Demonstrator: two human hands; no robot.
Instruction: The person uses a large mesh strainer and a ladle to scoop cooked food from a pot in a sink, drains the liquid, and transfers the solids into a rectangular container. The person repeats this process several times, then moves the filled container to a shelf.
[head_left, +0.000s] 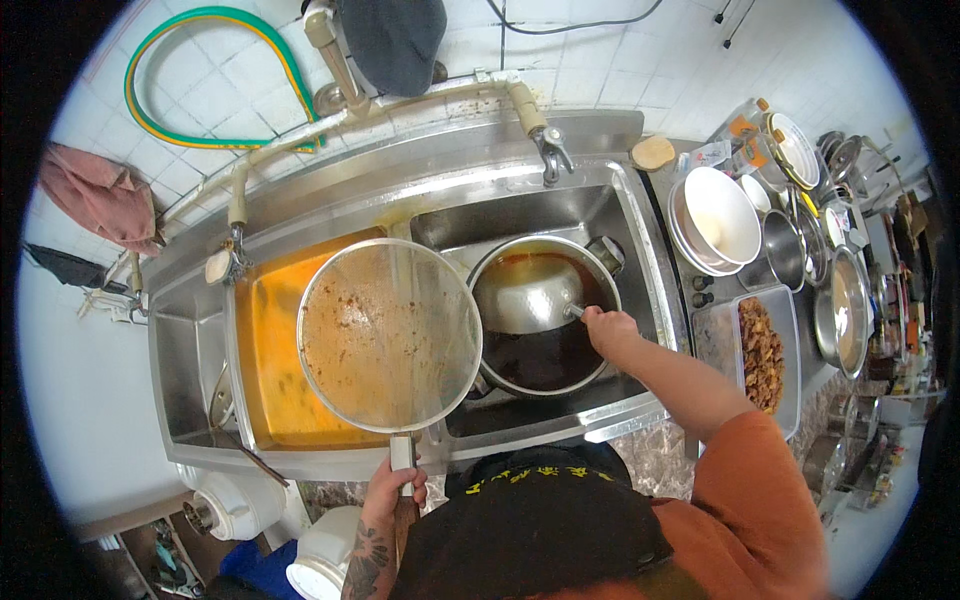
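Note:
My left hand (396, 480) grips the handle of a large round fine-mesh strainer (390, 337). The strainer lies level over the divider and the left part of the sink, with brown crumbs scattered on its mesh. My right hand (611, 334) is closed around the short handle of a hammered metal ladle (525, 296). Its rounded bowl is tilted over a deep metal pot (616, 289); whether any liquid is in the bowl I cannot tell. Dark brown liquid (536, 366) fills part of that pot, which stands in the right sink basin (480, 225).
The middle basin (274, 360) holds cloudy orange liquid. A tap (553, 154) overhangs the right basin. Stacked white bowls (720, 217) and a clear plastic tub (787, 405) of brown food chunks stand on the right counter. A stick-like handle (255, 459) juts over the front edge, left.

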